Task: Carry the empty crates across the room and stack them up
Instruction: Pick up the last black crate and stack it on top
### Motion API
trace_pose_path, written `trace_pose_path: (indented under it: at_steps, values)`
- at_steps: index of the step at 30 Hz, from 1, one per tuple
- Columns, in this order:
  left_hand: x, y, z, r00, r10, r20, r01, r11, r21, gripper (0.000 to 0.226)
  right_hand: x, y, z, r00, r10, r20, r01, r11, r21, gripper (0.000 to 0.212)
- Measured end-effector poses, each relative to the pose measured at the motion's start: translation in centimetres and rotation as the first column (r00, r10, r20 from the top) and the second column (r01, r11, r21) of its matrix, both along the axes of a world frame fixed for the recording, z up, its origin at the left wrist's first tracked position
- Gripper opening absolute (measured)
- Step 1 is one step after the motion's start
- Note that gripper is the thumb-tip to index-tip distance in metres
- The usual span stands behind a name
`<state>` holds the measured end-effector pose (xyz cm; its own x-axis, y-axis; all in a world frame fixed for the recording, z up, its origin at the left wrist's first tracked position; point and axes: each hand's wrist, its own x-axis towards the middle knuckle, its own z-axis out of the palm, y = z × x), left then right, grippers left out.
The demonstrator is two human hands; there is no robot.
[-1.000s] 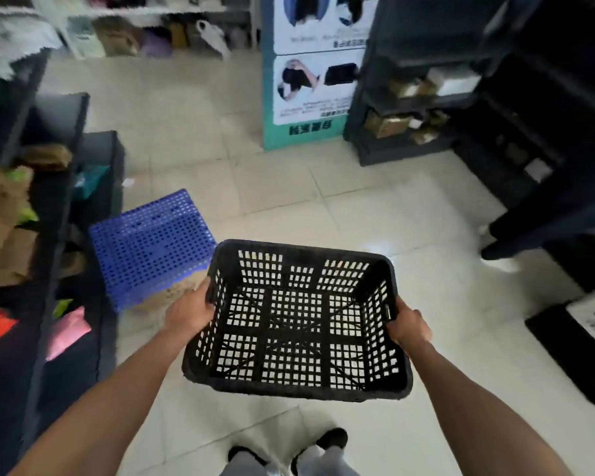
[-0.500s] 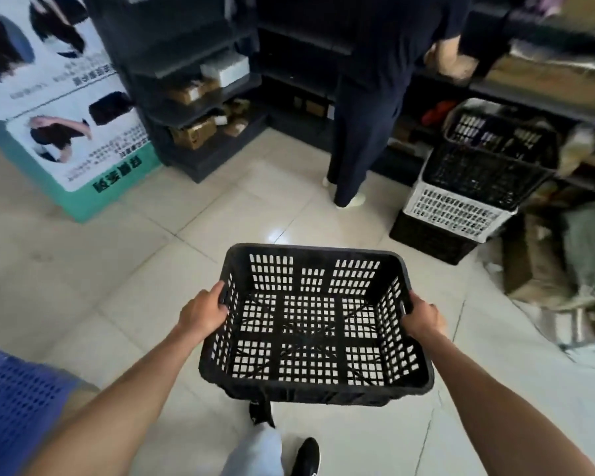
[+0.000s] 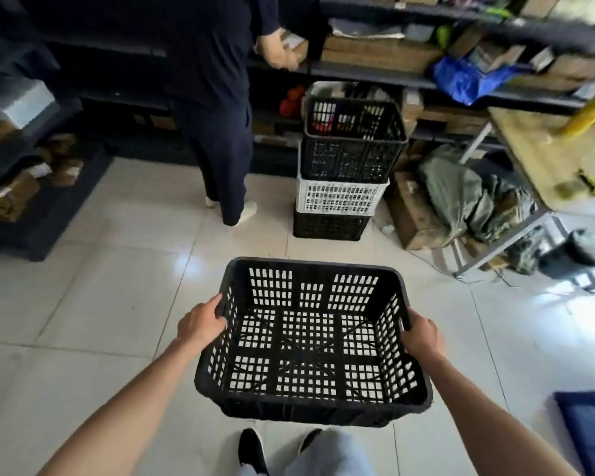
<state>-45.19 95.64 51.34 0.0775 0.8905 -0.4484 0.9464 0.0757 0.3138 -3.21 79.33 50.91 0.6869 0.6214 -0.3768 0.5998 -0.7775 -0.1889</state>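
As a person (image 3: 213, 97) in dark clothes stands at the far shelves (image 3: 375, 75), an empty black crate (image 3: 306, 412) is held above the tiled floor (image 3: 100, 286), left hand (image 3: 200, 324) and right hand (image 3: 421, 338) each gripping a side rim with curled fingers (image 3: 217, 301). Beyond it, just right of that person, three stacked crates (image 3: 340, 199) stand by the shelves: black, white, black.
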Motion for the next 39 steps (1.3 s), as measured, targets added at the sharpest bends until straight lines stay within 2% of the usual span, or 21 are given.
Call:
trace_pose_path:
  at_steps: [7, 13, 18, 23, 27, 32, 39]
  values:
    - [10.6, 9.6, 0.9, 0.997, -0.073, -0.016, 0.073, 0.996, 0.041, 0.064, 7.6, 6.0, 1.5, 1.0, -0.023, -0.009, 0.023, 0.999, 0.023, 0.062]
    - [18.5, 17.3, 2.9, 0.999, -0.047, -0.011, 0.048, 0.992, 0.114, 0.057, 15.2, 14.1, 3.8, 1.0, -0.015, -0.025, 0.018, 0.996, 0.089, 0.06]
    - [23.9, 24.6, 6.5, 0.992, 0.024, 0.121, -0.047, 0.981, 0.19, 0.042, 21.3, 22.0, 8.0, 0.999, 0.008, 0.053, -0.017, 0.984, 0.176, 0.048]
    - [28.2, 33.8, 11.1, 0.982, 0.049, 0.18, -0.102, 0.951, 0.293, 0.046, 26.5, 30.6, 13.2, 0.972, 0.03, 0.231, -0.088, 0.966, 0.244, 0.048]
    - [30.6, 41.3, 14.3, 0.969, 0.02, 0.248, -0.109, 0.931, 0.348, 0.045, 29.8, 37.8, 17.4, 0.954, 0.017, 0.299, -0.11, 0.948, 0.299, 0.046]
    - [33.3, 49.1, 17.7, 0.968, -0.019, 0.252, -0.099, 0.89, 0.446, 0.041, 33.2, 45.5, 20.9, 0.946, 0.025, 0.324, -0.15, 0.918, 0.367, 0.043]
    - [37.3, 57.9, 22.0, 0.963, -0.014, 0.27, -0.13, 0.851, 0.508, 0.042, 36.6, 54.6, 23.3, 0.948, -0.04, 0.315, -0.113, 0.884, 0.453, 0.043]
